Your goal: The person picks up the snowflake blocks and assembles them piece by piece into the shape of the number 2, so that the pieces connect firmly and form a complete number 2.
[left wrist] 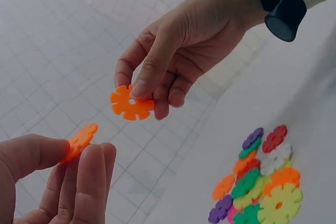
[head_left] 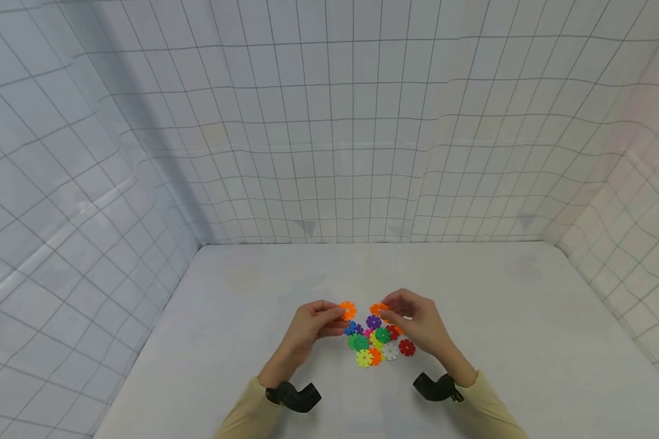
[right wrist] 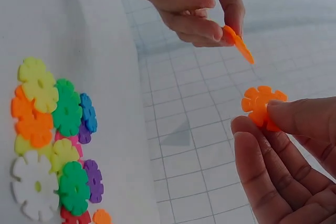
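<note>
Between thumb and fingers my left hand (head_left: 310, 326) pinches an orange notched disc (left wrist: 81, 142), a flower-shaped plastic piece. Opposite it, my right hand (head_left: 420, 323) pinches a second orange notched disc (right wrist: 261, 106) by its edge. Both discs are held up over the table, a small gap apart, with the left one turned nearly edge-on in the right wrist view. Just below the hands lies a loose pile of such discs: yellow (right wrist: 38, 84), green (right wrist: 73, 187), white (right wrist: 34, 195), purple (right wrist: 95, 181), blue (right wrist: 88, 113) and red (head_left: 407, 347), several overlapping.
A white table (head_left: 241, 292) carries the pile near its front middle. White grid-lined sheeting (head_left: 329, 152) stands behind it and along both sides. Each wrist wears a black camera mount, one on the left (head_left: 296, 397) and one on the right (head_left: 438, 388).
</note>
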The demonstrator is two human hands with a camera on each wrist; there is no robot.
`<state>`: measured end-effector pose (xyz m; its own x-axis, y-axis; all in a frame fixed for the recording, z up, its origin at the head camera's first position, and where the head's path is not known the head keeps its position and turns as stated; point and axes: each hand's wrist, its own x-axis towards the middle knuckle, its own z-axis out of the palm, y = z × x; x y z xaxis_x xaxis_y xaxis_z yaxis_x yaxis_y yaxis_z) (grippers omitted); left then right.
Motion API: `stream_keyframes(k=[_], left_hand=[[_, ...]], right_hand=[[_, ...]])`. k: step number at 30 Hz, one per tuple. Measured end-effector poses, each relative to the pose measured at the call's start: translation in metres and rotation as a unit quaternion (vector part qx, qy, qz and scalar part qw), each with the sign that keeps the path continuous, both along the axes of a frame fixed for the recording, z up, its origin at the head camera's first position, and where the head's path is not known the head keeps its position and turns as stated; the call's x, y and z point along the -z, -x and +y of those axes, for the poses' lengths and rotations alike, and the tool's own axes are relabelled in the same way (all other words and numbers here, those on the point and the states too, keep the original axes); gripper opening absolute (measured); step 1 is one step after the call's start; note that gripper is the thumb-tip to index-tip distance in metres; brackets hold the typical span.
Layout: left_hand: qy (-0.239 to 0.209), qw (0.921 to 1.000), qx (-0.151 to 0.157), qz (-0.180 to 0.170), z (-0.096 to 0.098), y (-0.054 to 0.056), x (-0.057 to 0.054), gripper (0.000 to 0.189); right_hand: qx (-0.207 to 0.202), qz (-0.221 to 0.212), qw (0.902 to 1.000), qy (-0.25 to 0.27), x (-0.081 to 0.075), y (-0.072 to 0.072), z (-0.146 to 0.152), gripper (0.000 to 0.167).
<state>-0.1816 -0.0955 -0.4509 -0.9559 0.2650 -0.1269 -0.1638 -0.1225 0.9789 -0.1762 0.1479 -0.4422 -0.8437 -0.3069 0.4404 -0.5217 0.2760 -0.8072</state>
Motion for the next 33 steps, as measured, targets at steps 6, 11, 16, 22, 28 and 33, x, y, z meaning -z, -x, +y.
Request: stream_keyframes(k=[6,11,16,22,28,33], left_hand=[[-0.011,0.9999,-0.003,-0.013,0.006,-0.002,-0.002,0.022],[-0.016,0.9995,-0.018,-0.019,0.008,-0.002,-0.005,0.021],[-0.017,0.9991,-0.033,-0.021,0.009,-0.003,-0.006,0.024],[-0.026,0.9986,-0.043,-0.016,0.012,-0.005,-0.005,0.024],[-0.029,0.9982,-0.052,-0.011,0.013,-0.008,-0.005,0.028],[-0.031,0.9988,-0.038,-0.003,0.015,-0.007,-0.005,0.035]], right_hand=[[-0.008,-0.019,0.9997,0.012,-0.026,-0.012,-0.009,0.014],[-0.014,-0.009,0.9997,0.020,-0.028,-0.012,-0.012,0.014],[-0.013,0.013,0.9992,0.035,-0.008,-0.002,-0.010,0.015],[-0.013,0.028,0.9988,0.039,-0.025,-0.013,-0.018,0.014],[-0.021,0.035,0.9984,0.040,-0.028,-0.015,-0.020,0.015],[-0.007,0.043,0.9985,0.034,-0.028,-0.016,-0.022,0.015]])
